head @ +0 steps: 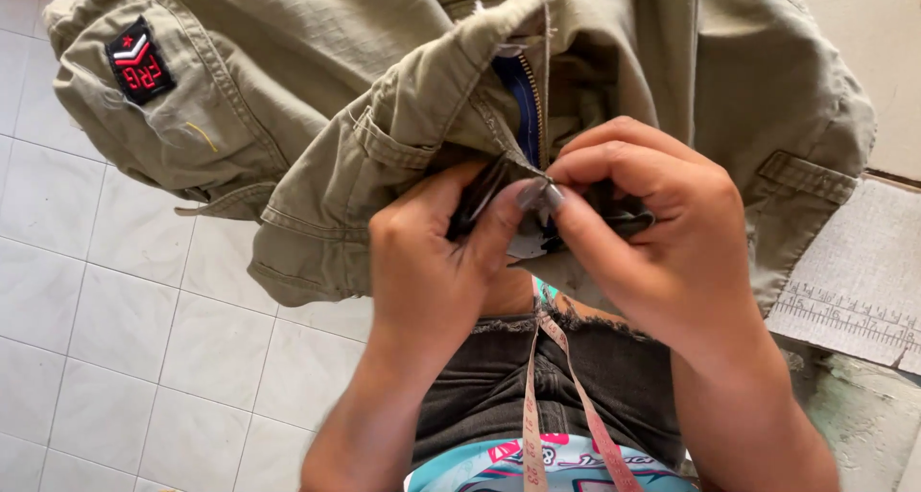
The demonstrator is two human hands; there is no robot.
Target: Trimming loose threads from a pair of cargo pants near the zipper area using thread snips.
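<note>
While both hands met at the fly of the khaki trousers [317, 118], the left hand [436, 262] pinched the fabric beside the zipper [531, 99]. The right hand [652, 233] pinched the same spot, thumbs touching. A measuring tape [537, 396] hung below over the lap.

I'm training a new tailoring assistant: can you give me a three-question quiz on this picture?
1. True or false: both hands pinch the khaki garment at its zipper.
2. What hangs from the person's neck down over the lap?
A. scissors
B. tape measure
C. thread spool
3. On which side of the picture is the garment's red and black patch?

Key:
1. True: left hand and right hand meet there.
2. B, the tape measure.
3. Upper left, the patch.
</note>
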